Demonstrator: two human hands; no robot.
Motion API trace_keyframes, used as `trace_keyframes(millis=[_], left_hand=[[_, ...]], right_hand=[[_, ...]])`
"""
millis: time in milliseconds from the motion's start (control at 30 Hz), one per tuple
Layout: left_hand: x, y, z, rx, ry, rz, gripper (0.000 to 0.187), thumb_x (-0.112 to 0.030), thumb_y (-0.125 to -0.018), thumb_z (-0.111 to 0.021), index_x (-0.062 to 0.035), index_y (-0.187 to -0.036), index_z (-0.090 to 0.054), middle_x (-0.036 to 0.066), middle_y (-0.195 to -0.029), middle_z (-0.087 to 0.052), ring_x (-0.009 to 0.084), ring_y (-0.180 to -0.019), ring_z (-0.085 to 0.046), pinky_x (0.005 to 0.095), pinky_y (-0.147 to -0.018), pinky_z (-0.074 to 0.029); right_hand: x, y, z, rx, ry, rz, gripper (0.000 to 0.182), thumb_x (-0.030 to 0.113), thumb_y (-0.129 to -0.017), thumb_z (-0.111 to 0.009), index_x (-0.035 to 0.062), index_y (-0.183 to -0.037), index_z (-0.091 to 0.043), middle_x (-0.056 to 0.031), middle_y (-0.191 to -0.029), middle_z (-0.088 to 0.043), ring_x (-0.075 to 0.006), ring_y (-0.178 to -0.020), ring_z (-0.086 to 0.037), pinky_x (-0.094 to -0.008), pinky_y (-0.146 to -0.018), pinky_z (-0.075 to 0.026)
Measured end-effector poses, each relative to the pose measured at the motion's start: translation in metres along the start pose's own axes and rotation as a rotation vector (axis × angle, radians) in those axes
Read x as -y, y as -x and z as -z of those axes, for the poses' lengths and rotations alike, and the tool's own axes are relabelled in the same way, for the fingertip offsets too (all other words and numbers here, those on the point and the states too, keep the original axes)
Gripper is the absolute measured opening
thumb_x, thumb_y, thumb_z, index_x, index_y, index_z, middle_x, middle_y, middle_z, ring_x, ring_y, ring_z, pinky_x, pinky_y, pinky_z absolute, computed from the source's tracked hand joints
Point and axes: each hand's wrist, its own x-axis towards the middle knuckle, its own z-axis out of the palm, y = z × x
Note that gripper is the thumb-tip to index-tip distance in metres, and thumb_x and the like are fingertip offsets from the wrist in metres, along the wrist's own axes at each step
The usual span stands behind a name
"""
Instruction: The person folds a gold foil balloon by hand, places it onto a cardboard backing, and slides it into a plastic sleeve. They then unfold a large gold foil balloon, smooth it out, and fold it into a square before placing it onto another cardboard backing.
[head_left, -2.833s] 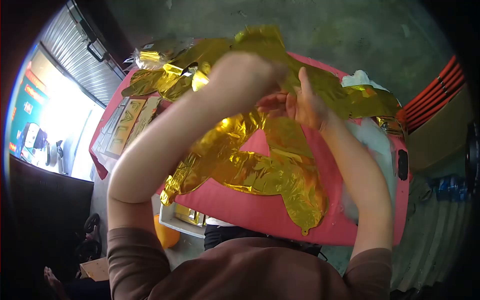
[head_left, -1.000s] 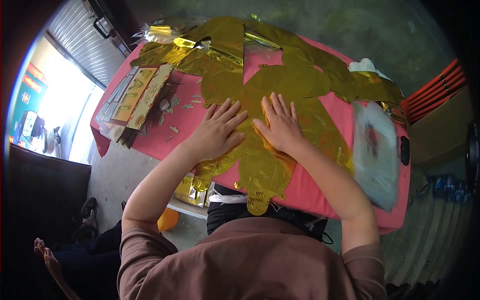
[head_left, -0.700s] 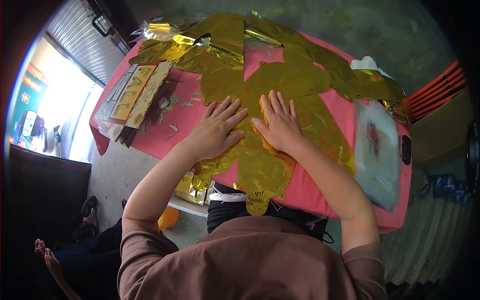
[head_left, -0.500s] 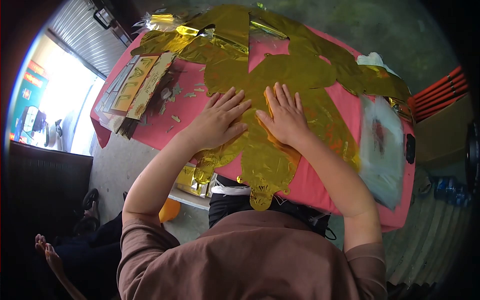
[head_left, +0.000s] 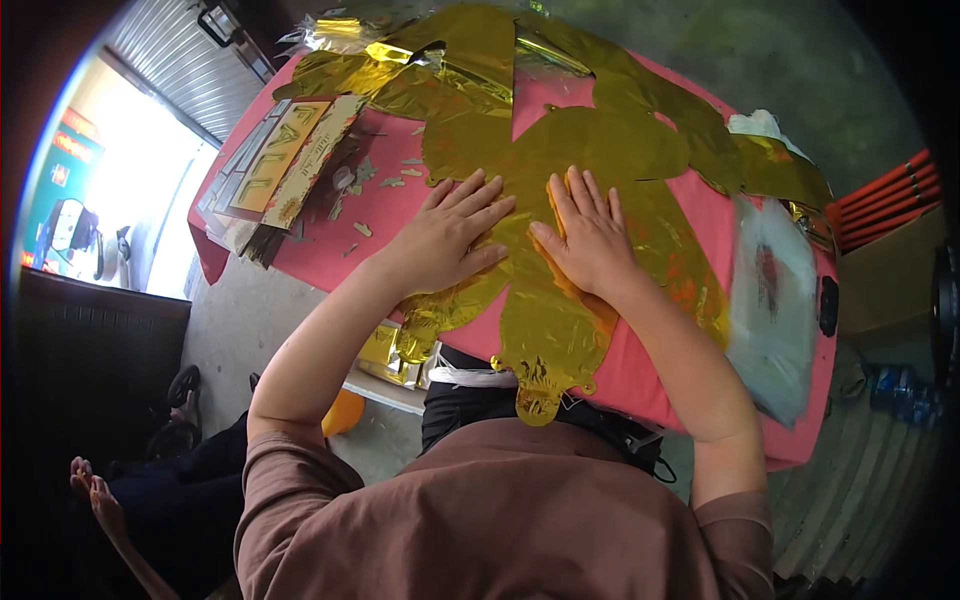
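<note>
Currently, the gold foil letter balloon [head_left: 545,300] is being pressed flat under the spread left hand [head_left: 440,240] and right hand [head_left: 590,240]; its seam is being risked by trapped air.

Daylight floods from overexposed doorway [head_left: 130,190] at left; glare on gold foil balloon [head_left: 560,160]. Strong fisheye curvature, dark vignetted corners. Slight softness toward edges.

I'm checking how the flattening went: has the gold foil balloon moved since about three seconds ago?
Yes. Then it was lifted, crumpled between the hands; now the gold foil balloon lies flat on the pink table, under left hand and right hand.
</note>
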Motion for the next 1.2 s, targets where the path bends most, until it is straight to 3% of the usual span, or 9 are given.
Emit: trace_keyframes(millis=[300,467,633,700,733,833,933,1133,1200], left_hand=[[-0.004,-0.005,0.01,0.021,-0.002,-0.013,0.059,-0.035,-0.088,-0.055,-0.0114,-0.138,-0.036,0.014,-0.146,-0.028,0.0306,-0.138,-0.021,0.0465,-0.11,-0.019],[-0.007,-0.038,0.018,-0.088,0.065,-0.006,0.049,-0.031,-0.085,-0.059,-0.0059,-0.125,-0.05,0.017,-0.13,-0.048,0.0347,-0.121,-0.045,0.0435,-0.1,-0.036],[-0.012,-0.081,0.016,-0.123,0.118,-0.088,0.04,-0.026,-0.083,-0.059,-0.005,-0.117,-0.055,0.015,-0.12,-0.055,0.0325,-0.111,-0.051,0.0425,-0.093,-0.04],[-0.011,-0.091,0.015,-0.146,0.144,-0.109,0.036,-0.021,-0.082,-0.058,-0.0051,-0.115,-0.057,0.014,-0.118,-0.056,0.0307,-0.111,-0.051,0.0417,-0.092,-0.041],[-0.012,-0.095,0.015,-0.146,0.155,-0.135,0.036,-0.021,-0.082,-0.058,-0.0051,-0.115,-0.057,0.014,-0.118,-0.056,0.0307,-0.111,-0.051,0.0417,-0.092,-0.041],[-0.023,-0.101,0.026,-0.16,0.155,-0.165,0.035,-0.016,-0.079,-0.061,-0.0032,-0.111,-0.059,0.015,-0.115,-0.058,0.0324,-0.107,-0.053,0.0405,-0.09,-0.043],[-0.032,-0.116,0.025,-0.122,0.166,-0.226,0.034,-0.015,-0.079,-0.061,-0.0029,-0.111,-0.059,0.015,-0.113,-0.058,0.0321,-0.106,-0.054,0.0404,-0.09,-0.044],[-0.06,-0.189,-0.008,0.032,0.142,-0.322,0.034,-0.021,-0.078,-0.061,-0.0054,-0.108,-0.061,0.013,-0.113,-0.058,0.0303,-0.107,-0.053,0.0398,-0.092,-0.043],[-0.079,-0.217,-0.018,0.026,0.101,-0.368,0.036,-0.024,-0.078,-0.061,-0.008,-0.11,-0.06,0.01,-0.115,-0.058,0.0276,-0.11,-0.052,0.0402,-0.093,-0.042]], right_hand=[[-0.001,0.001,-0.002,-0.038,0.021,0.001,0.069,0.05,-0.091,-0.041,0.0078,-0.143,-0.024,-0.0171,-0.149,-0.02,-0.0297,-0.139,-0.016,-0.0486,-0.111,-0.01],[0.002,0.001,0.001,-0.035,-0.023,0.0,0.07,0.05,-0.09,-0.043,0.0063,-0.142,-0.026,-0.0188,-0.148,-0.021,-0.0303,-0.139,-0.016,-0.0494,-0.111,-0.01],[0.0,-0.002,0.007,-0.015,-0.072,-0.051,0.072,0.051,-0.089,-0.044,0.005,-0.141,-0.027,-0.0195,-0.148,-0.02,-0.0309,-0.139,-0.014,-0.0496,-0.111,-0.009],[-0.01,-0.002,0.01,-0.269,-0.119,0.019,0.065,0.046,-0.087,-0.05,0.0034,-0.135,-0.036,-0.0204,-0.143,-0.029,-0.0328,-0.135,-0.023,-0.049,-0.109,-0.018],[-0.022,-0.002,0.018,-0.274,-0.104,-0.005,0.065,0.046,-0.087,-0.05,0.0034,-0.135,-0.036,-0.0204,-0.143,-0.029,-0.0328,-0.135,-0.023,-0.049,-0.109,-0.018],[-0.068,-0.009,0.063,-0.23,-0.03,-0.036,0.044,0.032,-0.081,-0.061,0.0014,-0.113,-0.054,-0.0195,-0.125,-0.047,-0.035,-0.114,-0.048,-0.0443,-0.093,-0.041],[-0.144,-0.02,0.08,-0.164,0.255,-0.268,0.028,0.025,-0.078,-0.062,0.0023,-0.095,-0.062,-0.015,-0.105,-0.058,-0.0329,-0.103,-0.055,-0.0447,-0.087,-0.044],[-0.253,-0.017,0.109,0.072,0.4,-0.633,0.023,0.014,-0.077,-0.058,0.0036,-0.097,-0.064,-0.0177,-0.105,-0.062,-0.0328,-0.101,-0.059,-0.042,-0.084,-0.048],[-0.276,-0.021,0.1,0.081,0.381,-0.581,0.023,0.012,-0.077,-0.057,0.0039,-0.098,-0.064,-0.0178,-0.105,-0.063,-0.0326,-0.1,-0.06,-0.042,-0.084,-0.048]])
